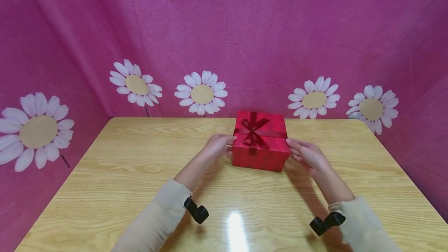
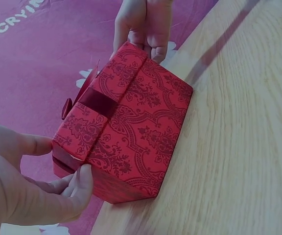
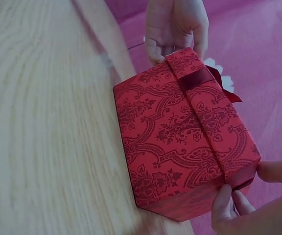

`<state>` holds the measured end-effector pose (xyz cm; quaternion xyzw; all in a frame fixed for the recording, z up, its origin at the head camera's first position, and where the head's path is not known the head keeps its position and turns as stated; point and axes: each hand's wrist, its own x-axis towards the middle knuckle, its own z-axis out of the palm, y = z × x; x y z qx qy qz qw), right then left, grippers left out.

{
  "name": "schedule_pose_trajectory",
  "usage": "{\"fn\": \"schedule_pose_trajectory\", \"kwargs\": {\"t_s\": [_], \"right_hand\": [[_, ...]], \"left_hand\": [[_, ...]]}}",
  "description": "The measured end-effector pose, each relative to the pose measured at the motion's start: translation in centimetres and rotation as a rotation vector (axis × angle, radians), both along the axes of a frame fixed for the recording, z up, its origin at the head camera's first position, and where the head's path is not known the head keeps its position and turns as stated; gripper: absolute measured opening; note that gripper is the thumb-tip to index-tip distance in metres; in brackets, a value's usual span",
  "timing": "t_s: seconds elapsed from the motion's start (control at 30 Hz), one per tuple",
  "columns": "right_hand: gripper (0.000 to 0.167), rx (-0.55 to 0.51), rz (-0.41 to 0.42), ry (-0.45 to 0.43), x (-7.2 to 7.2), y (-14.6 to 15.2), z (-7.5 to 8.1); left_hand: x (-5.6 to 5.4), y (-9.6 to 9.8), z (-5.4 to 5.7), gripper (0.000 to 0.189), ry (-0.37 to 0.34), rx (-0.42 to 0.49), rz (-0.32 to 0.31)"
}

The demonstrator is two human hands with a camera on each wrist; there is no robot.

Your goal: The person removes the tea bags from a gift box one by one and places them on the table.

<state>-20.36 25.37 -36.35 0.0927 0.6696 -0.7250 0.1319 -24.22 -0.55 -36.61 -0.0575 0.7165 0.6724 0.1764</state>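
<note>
A red gift box [image 1: 259, 161] with a dark damask pattern stands on the table toward its back edge. Its lid [image 1: 273, 141] is on, crossed by dark red ribbon and topped with a bow [image 1: 252, 132]. My left hand [image 1: 218, 145] holds the lid's left side; in the left wrist view its thumb [image 2: 85, 183] sits at the lid's lower rim near the corner. On the opposite side my right hand [image 1: 309, 156] grips the lid likewise, with the thumb [image 3: 222, 203] at the rim in the right wrist view. The box's far side is hidden.
The light wood table [image 1: 140, 174] reaches back to a magenta cloth [image 1: 259, 42] printed with large white daisies. This cloth also hangs at the left and right. Small black cameras [image 1: 200, 214] are strapped at both sleeves.
</note>
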Motion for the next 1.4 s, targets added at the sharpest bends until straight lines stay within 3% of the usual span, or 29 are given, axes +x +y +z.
{"fn": "schedule_pose_trajectory", "kwargs": {"t_s": [0.47,0.9,1.17,1.27,1.4], "right_hand": [[0.072,0.071,0.035,0.017,1.3,-1.4,-0.2],[0.069,0.107,0.051,0.015,2.1,-2.5,-0.4],[0.068,0.009,0.099,-0.010,2.1,-2.8,-0.6],[0.074,-0.039,0.132,-0.011,1.7,-2.3,-1.5],[0.064,-0.084,0.167,-0.011,0.9,-1.5,-3.4]], "left_hand": [[2.0,-2.2,-0.6,0.027,0.048,0.011,-0.010],[3.7,-3.7,-0.8,0.032,0.053,-0.013,0.016],[4.3,-4.8,-1.0,0.034,0.016,0.001,0.005],[4.6,-5.3,-1.0,0.034,0.008,0.021,-0.012],[5.0,-6.1,-1.0,0.034,0.014,0.056,-0.035]]}}
